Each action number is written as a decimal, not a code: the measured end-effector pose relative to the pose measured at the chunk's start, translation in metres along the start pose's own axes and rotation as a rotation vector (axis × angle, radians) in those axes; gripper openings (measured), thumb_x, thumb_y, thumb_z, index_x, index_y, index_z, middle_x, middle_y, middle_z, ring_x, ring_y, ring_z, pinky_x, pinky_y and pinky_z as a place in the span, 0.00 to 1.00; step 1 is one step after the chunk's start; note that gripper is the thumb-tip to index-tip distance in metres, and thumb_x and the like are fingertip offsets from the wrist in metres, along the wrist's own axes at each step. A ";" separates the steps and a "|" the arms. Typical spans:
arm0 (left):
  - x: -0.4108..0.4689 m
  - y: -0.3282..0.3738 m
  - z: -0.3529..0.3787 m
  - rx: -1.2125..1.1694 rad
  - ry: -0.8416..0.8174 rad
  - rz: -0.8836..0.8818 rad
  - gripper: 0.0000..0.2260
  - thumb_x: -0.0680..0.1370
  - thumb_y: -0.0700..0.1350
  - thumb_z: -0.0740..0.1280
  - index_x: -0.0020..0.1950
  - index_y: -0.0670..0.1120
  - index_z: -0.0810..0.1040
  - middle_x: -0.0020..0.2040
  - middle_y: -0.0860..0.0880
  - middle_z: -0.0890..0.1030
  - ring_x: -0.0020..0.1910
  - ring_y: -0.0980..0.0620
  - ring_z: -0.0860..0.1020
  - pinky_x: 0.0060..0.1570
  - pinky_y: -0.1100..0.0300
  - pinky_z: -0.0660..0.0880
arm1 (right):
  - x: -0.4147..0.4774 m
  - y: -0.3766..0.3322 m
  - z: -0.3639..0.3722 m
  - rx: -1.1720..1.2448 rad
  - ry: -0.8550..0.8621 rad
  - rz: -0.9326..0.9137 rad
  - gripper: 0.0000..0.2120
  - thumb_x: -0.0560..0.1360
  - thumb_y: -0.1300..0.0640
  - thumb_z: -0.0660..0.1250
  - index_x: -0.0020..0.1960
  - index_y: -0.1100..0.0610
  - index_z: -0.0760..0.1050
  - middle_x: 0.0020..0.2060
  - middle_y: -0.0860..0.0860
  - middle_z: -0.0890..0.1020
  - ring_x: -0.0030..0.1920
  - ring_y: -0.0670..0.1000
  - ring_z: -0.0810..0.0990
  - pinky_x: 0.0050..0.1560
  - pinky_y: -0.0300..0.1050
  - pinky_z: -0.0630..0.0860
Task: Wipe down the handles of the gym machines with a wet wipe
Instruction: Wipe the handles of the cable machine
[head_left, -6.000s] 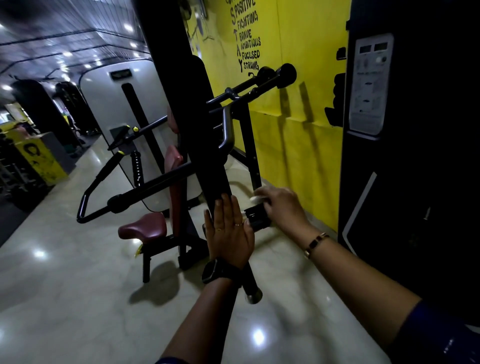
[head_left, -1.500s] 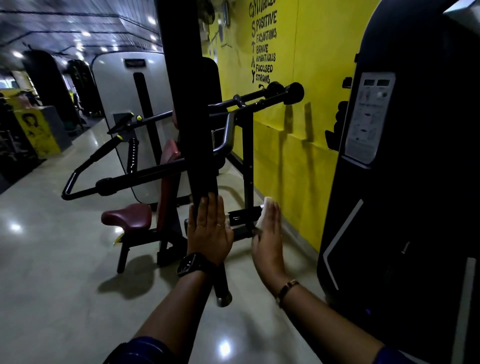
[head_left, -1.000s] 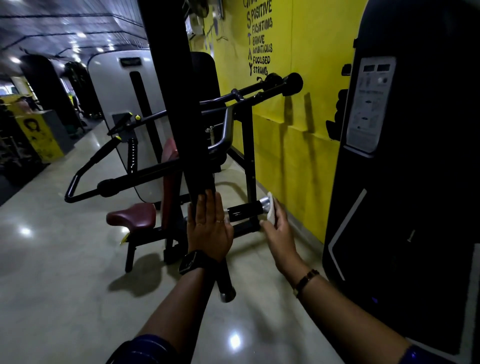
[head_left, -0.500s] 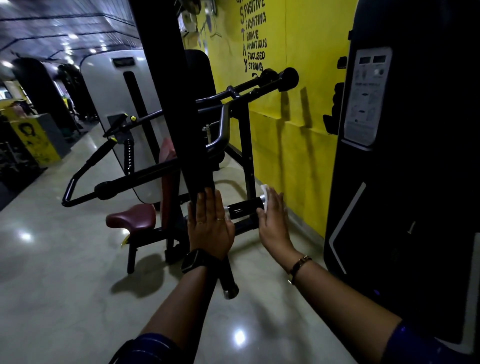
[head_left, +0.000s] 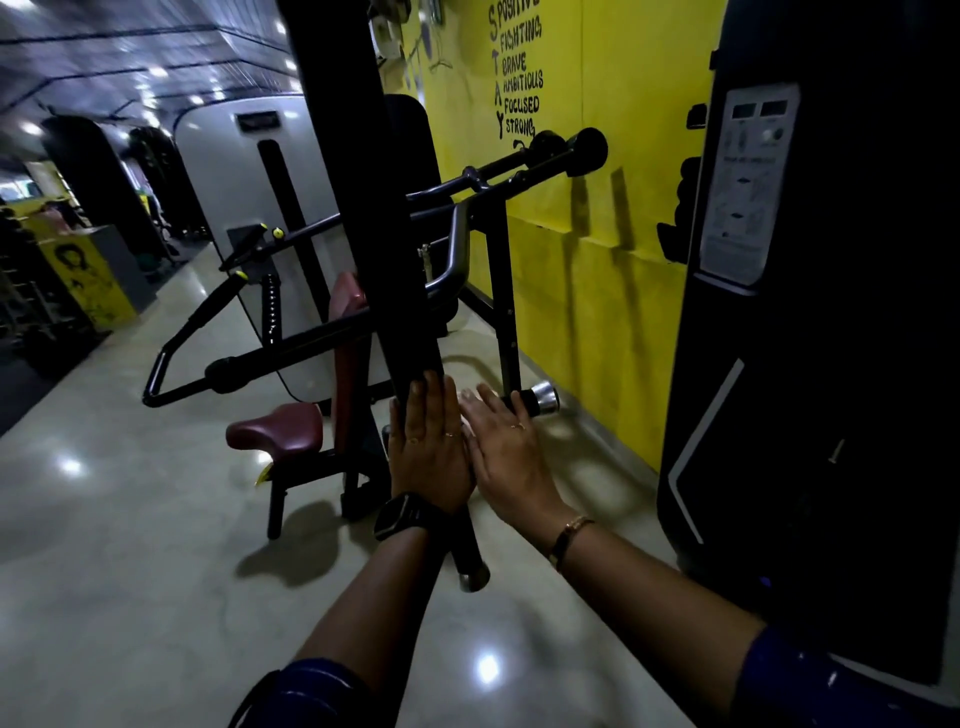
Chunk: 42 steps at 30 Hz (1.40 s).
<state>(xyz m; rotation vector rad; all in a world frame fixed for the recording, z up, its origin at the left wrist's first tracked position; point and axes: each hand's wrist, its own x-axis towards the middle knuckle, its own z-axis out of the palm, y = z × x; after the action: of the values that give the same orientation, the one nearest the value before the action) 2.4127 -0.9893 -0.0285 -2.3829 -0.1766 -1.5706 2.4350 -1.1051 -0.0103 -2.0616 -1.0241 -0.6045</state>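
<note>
Yellow wall (head_left: 597, 291): BRAVE, AMBITIOUS, FOCUSED, STRONG

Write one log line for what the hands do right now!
left hand: flat on black bar | right hand: flat over side handle | wipe: not clearly seen

Handle end cap (head_left: 544, 399) showing shiny bare metal; grip (head_left: 525, 401) looking matt blk. Seat pad (head_left: 275, 434) reading smooth maroon vinyl. Floor (head_left: 130, 597) gleaming, polished, reflecting lights. Wall (head_left: 597, 291) looking matt painted.

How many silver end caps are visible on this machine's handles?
2. One silver end cap tips the horizontal handle just past the right hand; the other caps the bottom of the upright bar, below the left hand. More may be hidden.
</note>
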 end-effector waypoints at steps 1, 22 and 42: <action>0.001 -0.002 -0.003 -0.004 -0.001 0.017 0.36 0.77 0.49 0.56 0.80 0.41 0.43 0.80 0.44 0.40 0.79 0.48 0.42 0.77 0.50 0.43 | -0.007 0.006 0.001 -0.005 0.009 -0.043 0.22 0.81 0.53 0.49 0.72 0.57 0.67 0.70 0.52 0.72 0.74 0.50 0.64 0.74 0.56 0.55; 0.004 -0.056 -0.063 -0.255 -0.756 -0.128 0.47 0.69 0.72 0.46 0.76 0.46 0.33 0.76 0.52 0.32 0.75 0.56 0.33 0.73 0.61 0.32 | -0.053 -0.017 0.000 0.318 0.189 -0.057 0.17 0.77 0.60 0.59 0.64 0.60 0.77 0.62 0.55 0.79 0.66 0.50 0.74 0.68 0.42 0.68; 0.016 -0.044 -0.080 -0.069 -0.924 -0.196 0.41 0.73 0.74 0.36 0.72 0.48 0.24 0.74 0.51 0.28 0.76 0.54 0.32 0.76 0.50 0.35 | -0.050 0.008 0.022 -0.187 -0.071 -0.861 0.14 0.77 0.66 0.61 0.62 0.63 0.76 0.63 0.59 0.77 0.69 0.60 0.70 0.72 0.55 0.64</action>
<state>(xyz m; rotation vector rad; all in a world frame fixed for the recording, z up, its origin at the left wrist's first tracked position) 2.3374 -0.9727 0.0230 -3.0269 -0.5478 -0.4107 2.4145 -1.1146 -0.0607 -1.7293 -1.9736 -1.0814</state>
